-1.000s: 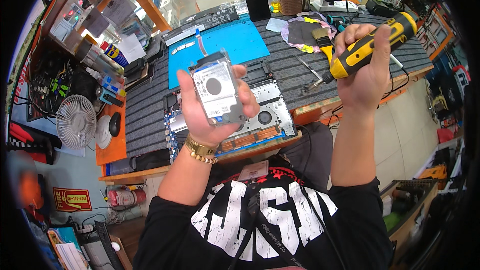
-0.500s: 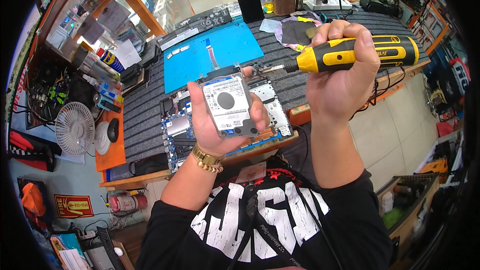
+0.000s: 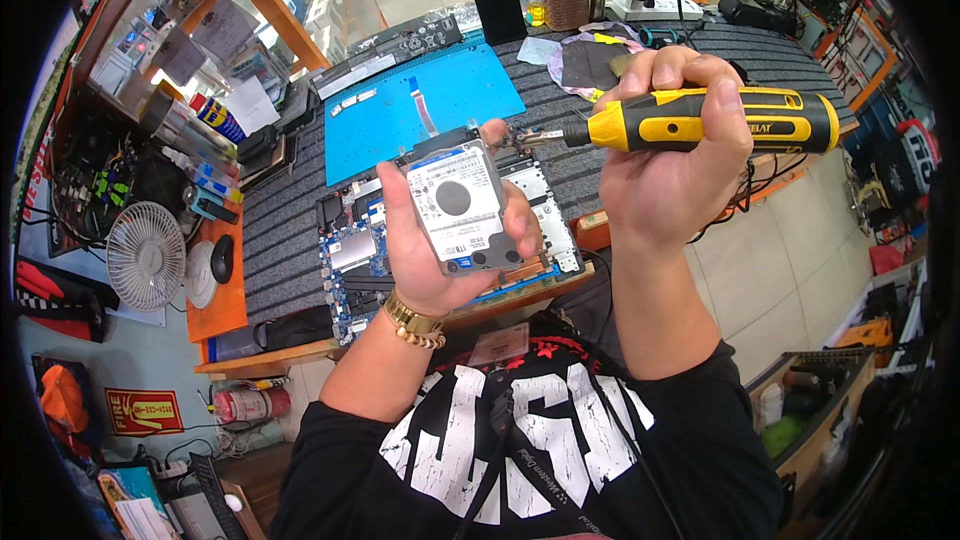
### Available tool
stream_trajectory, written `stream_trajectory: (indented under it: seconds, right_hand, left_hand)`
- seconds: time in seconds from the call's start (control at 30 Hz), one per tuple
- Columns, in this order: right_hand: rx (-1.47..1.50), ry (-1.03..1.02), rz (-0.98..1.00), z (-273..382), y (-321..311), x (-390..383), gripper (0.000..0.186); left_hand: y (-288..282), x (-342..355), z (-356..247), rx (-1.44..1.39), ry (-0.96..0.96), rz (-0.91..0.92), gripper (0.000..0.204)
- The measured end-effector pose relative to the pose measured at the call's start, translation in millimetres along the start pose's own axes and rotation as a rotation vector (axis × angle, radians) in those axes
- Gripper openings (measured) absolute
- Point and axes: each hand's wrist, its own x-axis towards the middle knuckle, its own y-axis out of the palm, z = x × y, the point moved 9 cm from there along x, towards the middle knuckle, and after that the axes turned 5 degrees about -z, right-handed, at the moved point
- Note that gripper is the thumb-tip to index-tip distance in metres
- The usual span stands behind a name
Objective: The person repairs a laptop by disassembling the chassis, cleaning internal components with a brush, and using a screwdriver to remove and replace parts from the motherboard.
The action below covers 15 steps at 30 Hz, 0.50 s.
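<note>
In the head view, the person's left hand [image 3: 415, 240] is closed around a flat rectangular silver-and-black hard drive [image 3: 456, 202] with a white label and a dark round spot, its thumb along the left edge and its fingers wrapped round the right. The drive is held up in front of the laptop, label facing the camera. A thin flat white ribbon cable [image 3: 421, 105] with a blue end stretches from the drive's far end, over the bright blue rectangular mat [image 3: 470, 80].

The right hand [image 3: 680, 165] grips a thick yellow-and-black electric screwdriver [image 3: 710, 120], palm turned up and fingers curled over the body. The screwdriver lies nearly level, its metal bit pointing left, near the drive's upper right corner; small dark pieces show around the tip, too small to identify.

Behind and below the left hand, an opened laptop base [image 3: 352, 252] with a blue circuit board rests on the bench [image 3: 280, 240], covered in grey ribbed cloth. A white round desk fan [image 3: 146, 254] stands at the left, and a brown woven basket [image 3: 567, 8] stands at the far side.
</note>
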Motion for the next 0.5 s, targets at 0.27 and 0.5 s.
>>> stream_trajectory:
  seconds: [0.27,0.5]
  right_hand:
    - [0.019,-0.153,0.119,15,13,-9,0.03]
    - [0.063,-0.087,0.089,7,14,-4,0.031]
  left_hand:
    - [-6,0,1,0.029,0.005,-0.053,0.103]
    - [-4,-5,6,-0.023,-0.041,-0.017,0.1]
